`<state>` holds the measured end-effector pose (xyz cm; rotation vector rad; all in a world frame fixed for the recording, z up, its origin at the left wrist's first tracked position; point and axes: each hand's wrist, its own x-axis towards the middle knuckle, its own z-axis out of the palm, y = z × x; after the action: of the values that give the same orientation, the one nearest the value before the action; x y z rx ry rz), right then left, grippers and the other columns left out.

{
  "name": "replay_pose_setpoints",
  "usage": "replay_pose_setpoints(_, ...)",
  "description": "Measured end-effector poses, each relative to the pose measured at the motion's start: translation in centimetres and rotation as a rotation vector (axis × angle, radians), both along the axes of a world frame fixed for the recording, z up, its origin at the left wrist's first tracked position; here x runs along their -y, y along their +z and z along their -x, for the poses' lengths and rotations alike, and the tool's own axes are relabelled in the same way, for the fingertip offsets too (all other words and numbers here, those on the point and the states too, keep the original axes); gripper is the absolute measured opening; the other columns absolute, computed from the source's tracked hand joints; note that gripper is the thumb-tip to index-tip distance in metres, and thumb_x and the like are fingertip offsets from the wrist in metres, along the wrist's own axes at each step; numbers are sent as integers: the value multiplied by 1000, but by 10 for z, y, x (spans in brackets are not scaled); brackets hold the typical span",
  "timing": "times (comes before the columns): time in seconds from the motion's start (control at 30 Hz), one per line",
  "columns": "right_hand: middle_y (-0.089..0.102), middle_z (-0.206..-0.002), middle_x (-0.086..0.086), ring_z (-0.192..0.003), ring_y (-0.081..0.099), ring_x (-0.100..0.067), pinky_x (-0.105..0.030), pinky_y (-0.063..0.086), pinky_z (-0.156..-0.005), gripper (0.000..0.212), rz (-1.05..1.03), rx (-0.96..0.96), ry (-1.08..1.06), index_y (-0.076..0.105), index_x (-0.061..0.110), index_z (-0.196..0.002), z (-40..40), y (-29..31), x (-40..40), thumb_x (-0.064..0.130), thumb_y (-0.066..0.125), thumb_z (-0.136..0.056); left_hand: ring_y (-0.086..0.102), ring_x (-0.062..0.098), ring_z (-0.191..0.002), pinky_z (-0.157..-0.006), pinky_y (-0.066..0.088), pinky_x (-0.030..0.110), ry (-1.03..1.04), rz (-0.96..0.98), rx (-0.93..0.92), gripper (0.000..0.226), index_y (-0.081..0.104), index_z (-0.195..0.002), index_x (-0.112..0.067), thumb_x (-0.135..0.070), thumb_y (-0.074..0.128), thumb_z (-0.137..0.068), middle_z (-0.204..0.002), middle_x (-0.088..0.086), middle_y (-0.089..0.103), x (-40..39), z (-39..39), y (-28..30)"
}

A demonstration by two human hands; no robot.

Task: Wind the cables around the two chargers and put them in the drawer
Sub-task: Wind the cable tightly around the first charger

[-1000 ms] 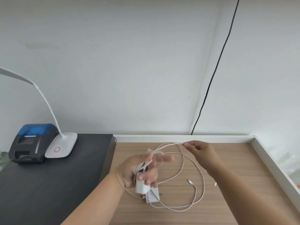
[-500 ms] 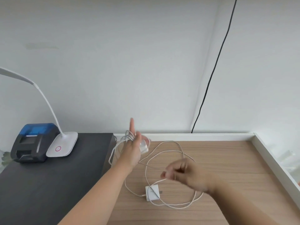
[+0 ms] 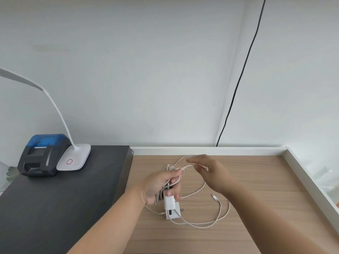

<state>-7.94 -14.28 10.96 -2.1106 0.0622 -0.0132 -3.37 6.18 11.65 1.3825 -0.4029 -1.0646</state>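
Two chargers show in the head view, both near the left edge of the wooden table point(image 3: 256, 180), about midway between its back rim and its front. The left hand point(image 3: 161, 186) holds one white charger point(image 3: 169, 200) upright, its fingers curled round the block and round a bundle of cable turns point(image 3: 167, 168) that stands out above the knuckles. The second charger point(image 3: 174, 214) lies flat on the wood just below and partly behind the held one, with its own cable point(image 3: 201, 225) looping out toward the table's middle and front. A loose plug end point(image 3: 214, 197) rests on the wood under the right forearm.

The right hand point(image 3: 207, 169) hovers close to the back rim, just right of the left hand; a strand of cable runs from the bundle to its fingers, which are bent around it, though the blur keeps me from telling how firmly they pinch.

Against half a second ago, the left hand has dropped from near the back-left corner, where it was raised with a finger pointing up, to directly over the lying charger. The right hand has swung from the table's middle up toward the back rim.

On the dark cabinet point(image 3: 55, 208) beside the table stand a small black and blue printer point(image 3: 42, 154) and a white desk lamp point(image 3: 75, 158). A black wire point(image 3: 238, 85) runs down the wall.
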Motion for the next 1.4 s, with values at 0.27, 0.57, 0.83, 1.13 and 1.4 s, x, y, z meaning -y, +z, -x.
replay_pose_setpoints(0.27,53,-142,-1,-133,45,-17,-33,33,-110,78,-679,-329,434,47,19,-139,4,6,-9,-6,43,-65,56,12,-52,-66,50,28,-246,225,-308,34,43,-68,-18,-35,42,-97,-45,-5,53,4,14,3)
replay_pose_setpoints(0.57,65,-108,-19,-105,59,-31,-54,39,-103,37,-613,-247,362,59,6,-120,11,-7,-9,9,66,-84,57,16,-60,-68,48,33,-90,291,-312,30,58,-79,-11,-38,65,-87,-54,0,57,-1,11,-8)
replay_pose_setpoints(0.83,45,-52,3,-50,43,-14,-22,36,-47,7,-364,-266,-52,54,12,-65,7,-1,-23,15,53,-71,66,24,-76,-71,56,36,212,403,-492,74,60,-111,2,-47,86,-61,-85,12,66,1,11,-35)
replay_pose_setpoints(1.13,46,-53,-9,-41,25,-16,-24,18,-43,24,-431,-406,-265,39,14,-54,0,-6,-39,-4,35,-69,65,29,-82,-71,55,46,460,259,-479,47,53,-108,-16,-4,63,-63,-82,10,64,5,24,-53)
replay_pose_setpoints(1.4,46,-48,-5,-42,25,-16,-25,18,-46,15,-396,-496,-223,43,14,-52,-6,-32,-32,2,39,-61,70,28,-92,-78,60,43,415,-237,-155,46,56,-112,-7,-1,81,-73,-106,20,67,4,26,-75)
